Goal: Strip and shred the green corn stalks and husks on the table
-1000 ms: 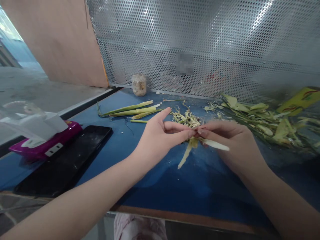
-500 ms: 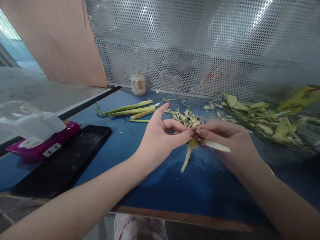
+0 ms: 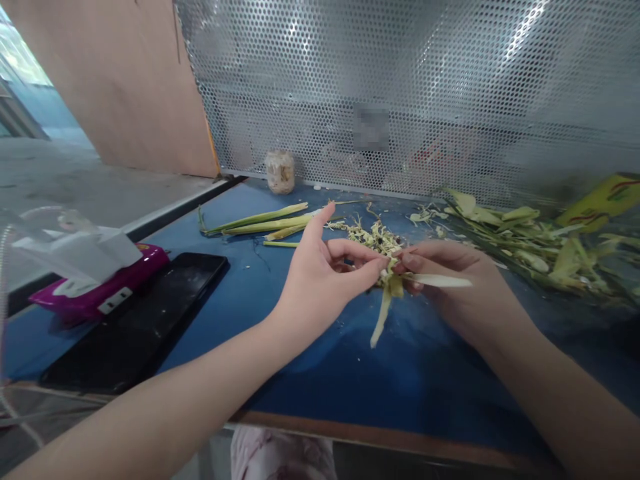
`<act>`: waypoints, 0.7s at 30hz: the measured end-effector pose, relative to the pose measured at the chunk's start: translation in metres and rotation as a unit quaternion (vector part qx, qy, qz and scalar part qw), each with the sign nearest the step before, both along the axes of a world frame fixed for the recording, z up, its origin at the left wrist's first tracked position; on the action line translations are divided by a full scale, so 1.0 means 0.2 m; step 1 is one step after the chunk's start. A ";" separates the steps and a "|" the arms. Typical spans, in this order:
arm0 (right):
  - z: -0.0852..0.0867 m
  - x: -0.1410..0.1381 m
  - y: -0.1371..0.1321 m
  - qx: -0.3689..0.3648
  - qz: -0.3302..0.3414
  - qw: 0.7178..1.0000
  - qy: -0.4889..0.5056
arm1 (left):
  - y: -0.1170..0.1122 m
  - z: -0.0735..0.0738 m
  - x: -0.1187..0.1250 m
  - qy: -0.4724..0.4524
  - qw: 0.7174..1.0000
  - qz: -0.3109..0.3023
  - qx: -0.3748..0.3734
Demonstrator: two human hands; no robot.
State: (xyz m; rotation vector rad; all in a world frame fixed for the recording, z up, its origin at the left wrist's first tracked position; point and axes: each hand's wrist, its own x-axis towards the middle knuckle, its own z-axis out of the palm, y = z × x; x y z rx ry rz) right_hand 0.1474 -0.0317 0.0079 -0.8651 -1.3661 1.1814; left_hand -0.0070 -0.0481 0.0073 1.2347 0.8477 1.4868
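Close together over the blue table (image 3: 320, 393), my two hands meet tip to tip. My left hand (image 3: 325, 267) pinches with thumb and index finger at a piece of leafy stalk, its other thumb-side finger raised. My right hand (image 3: 460, 280) is closed in a pinch on the same piece, just to the right. A whitish leaf strip (image 3: 443, 281) sticks out rightward from under the right fingers. A yellow-green leaf strip (image 3: 383, 320) trails downward between the hands. Right behind the fingertips lies a heap of small shredded bits (image 3: 373, 233). My fingers hide the pinched spot.
Several long green stalks (image 3: 265, 222) lie at the back left, near a clear jar (image 3: 280, 171). A leafy pile (image 3: 535, 243) and a yellow packet (image 3: 600, 202) are at the right. At left are a black phone (image 3: 135, 327) and a purple power strip (image 3: 105, 283). A perforated metal panel (image 3: 310, 87) stands behind.
The view has shifted slightly, so everything sits a little further right. The whitish strip has swung up to nearly level, and the right fingertips have moved slightly away from the left ones.
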 end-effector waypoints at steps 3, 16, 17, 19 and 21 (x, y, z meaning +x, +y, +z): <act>0.00 0.00 0.00 0.000 0.024 1.000 0.018 | -0.01 0.00 0.00 0.000 1.000 -0.015 -0.020; 0.01 -0.01 -0.02 -0.020 0.072 0.996 0.051 | -0.01 0.02 0.00 -0.049 0.996 -0.055 -0.046; 0.01 -0.01 -0.02 -0.019 0.067 0.996 0.050 | -0.01 0.01 0.00 -0.046 0.996 -0.058 -0.047; 0.01 -0.01 -0.02 -0.015 0.058 0.997 0.044 | -0.01 0.01 0.00 -0.041 0.996 -0.059 -0.047; 0.00 -0.01 -0.01 -0.010 0.052 0.998 0.033 | -0.02 0.01 0.00 -0.033 0.997 -0.053 -0.041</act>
